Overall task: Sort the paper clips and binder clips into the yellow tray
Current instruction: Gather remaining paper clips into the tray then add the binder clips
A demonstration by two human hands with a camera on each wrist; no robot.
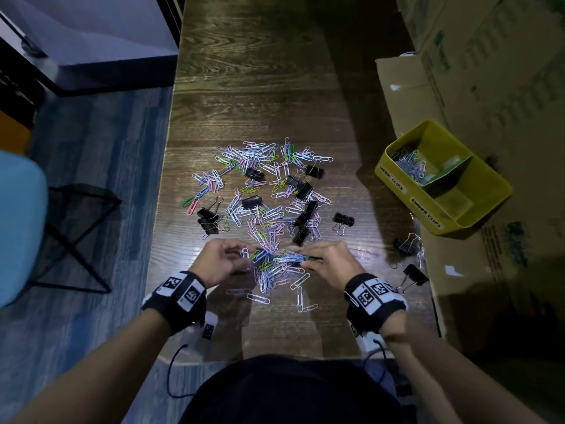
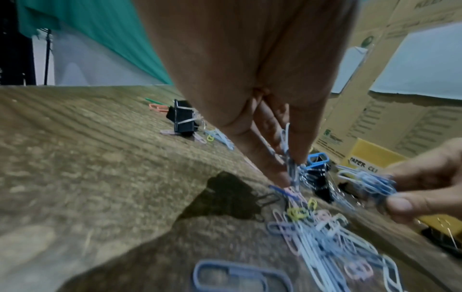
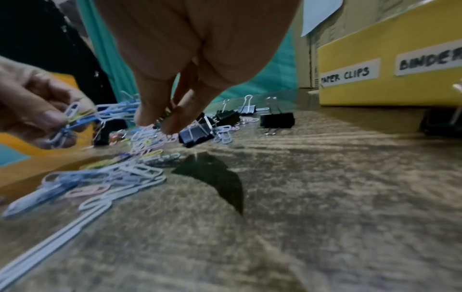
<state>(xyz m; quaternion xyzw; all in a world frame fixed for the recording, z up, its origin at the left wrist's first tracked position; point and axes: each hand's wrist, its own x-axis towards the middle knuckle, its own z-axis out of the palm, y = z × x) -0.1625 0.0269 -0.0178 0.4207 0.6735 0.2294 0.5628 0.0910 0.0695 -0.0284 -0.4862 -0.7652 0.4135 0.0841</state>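
Observation:
A scattered pile of coloured paper clips [image 1: 263, 185] mixed with black binder clips [image 1: 302, 186] lies mid-table. My left hand [image 1: 248, 261] pinches a few paper clips [image 2: 287, 158] just above the pile's near edge. My right hand [image 1: 301, 257] pinches a bunch of blue and white paper clips [image 2: 370, 183] a short way to the right of it. The two hands nearly meet. The yellow tray [image 1: 409, 197] stands at the right, with labels PAPER CLIPS and BINDER CLIPS [image 3: 345, 76]. Its paper clip compartment [image 1: 409, 165] holds a heap of clips.
Cardboard boxes [image 1: 489, 71] line the right side, under and behind the tray. Loose binder clips [image 1: 405, 244] lie by the table's right edge near the cardboard. The wooden table [image 1: 260, 87] ends at its left edge above blue flooring, a black wire stand [image 1: 76, 228] and a light blue seat.

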